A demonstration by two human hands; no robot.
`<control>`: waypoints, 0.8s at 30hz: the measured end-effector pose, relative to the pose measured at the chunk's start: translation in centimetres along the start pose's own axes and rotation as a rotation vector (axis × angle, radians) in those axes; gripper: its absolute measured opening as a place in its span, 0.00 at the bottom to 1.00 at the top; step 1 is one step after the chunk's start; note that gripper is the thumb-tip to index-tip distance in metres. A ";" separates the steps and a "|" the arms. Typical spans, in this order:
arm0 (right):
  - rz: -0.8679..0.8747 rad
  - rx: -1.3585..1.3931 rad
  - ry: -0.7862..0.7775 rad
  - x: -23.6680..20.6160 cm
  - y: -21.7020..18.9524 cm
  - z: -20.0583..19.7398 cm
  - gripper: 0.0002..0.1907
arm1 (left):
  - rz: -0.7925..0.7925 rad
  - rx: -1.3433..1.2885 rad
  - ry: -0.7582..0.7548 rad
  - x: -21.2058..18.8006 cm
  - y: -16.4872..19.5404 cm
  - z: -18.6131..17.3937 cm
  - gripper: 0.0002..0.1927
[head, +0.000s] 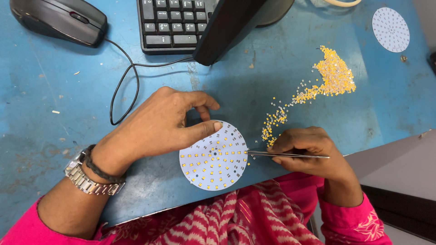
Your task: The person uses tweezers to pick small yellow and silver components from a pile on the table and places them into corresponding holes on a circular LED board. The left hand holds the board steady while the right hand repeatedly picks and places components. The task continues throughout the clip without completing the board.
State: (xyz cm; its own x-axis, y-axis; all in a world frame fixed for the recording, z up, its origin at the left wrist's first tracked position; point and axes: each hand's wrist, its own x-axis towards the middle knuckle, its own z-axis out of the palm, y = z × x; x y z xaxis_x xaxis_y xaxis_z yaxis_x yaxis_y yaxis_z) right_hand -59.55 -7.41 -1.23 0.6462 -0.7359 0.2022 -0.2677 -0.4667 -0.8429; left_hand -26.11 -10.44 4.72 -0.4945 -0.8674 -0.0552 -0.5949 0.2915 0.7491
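A round white circuit board (213, 159) lies on the blue table near its front edge, dotted with small yellow chips. My left hand (159, 124) rests on the board's upper left rim, thumb and fingers steadying it. My right hand (309, 152) pinches metal tweezers (286, 155), whose tip touches the board's right edge. A scatter of tiny yellow chips (334, 75) spreads across the table above my right hand, trailing down toward the tweezers.
A black keyboard (175, 22) and a dark monitor stand (227, 27) sit at the back. A black mouse (59, 20) with its cable (122, 86) lies back left. Another round board (390, 29) is at the back right. A grey box (399, 168) stands at the right.
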 end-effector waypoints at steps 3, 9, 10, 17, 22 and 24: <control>-0.004 0.012 0.001 -0.1 0.1 0.0 0.08 | -0.022 0.000 -0.011 0.0 0.1 0.0 0.22; 0.022 0.025 0.035 -0.7 0.3 -0.4 0.07 | -0.011 -0.008 0.000 -0.1 0.2 -0.1 0.22; 0.019 0.044 0.054 -1.1 0.2 -0.4 0.07 | -0.022 -0.011 -0.006 -0.1 0.2 -0.1 0.22; 0.027 -0.072 0.171 -4.2 -0.6 0.5 0.09 | -0.010 -0.027 -0.009 0.0 0.2 0.0 0.22; -0.009 -0.140 0.174 -4.7 -1.5 1.4 0.08 | -0.064 -0.014 -0.025 -0.2 0.8 0.4 0.22; -0.022 -0.117 0.195 -4.6 -1.9 2.0 0.09 | -0.054 -0.016 -0.023 -0.3 1.0 0.4 0.22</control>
State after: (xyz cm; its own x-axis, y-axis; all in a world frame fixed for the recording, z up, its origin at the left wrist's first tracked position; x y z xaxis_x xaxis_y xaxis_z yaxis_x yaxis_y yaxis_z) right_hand -60.56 -2.13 -1.60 0.5055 -0.8004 0.3223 -0.3431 -0.5292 -0.7760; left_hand -26.80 -9.69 5.17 -0.4761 -0.8723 -0.1109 -0.6109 0.2374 0.7553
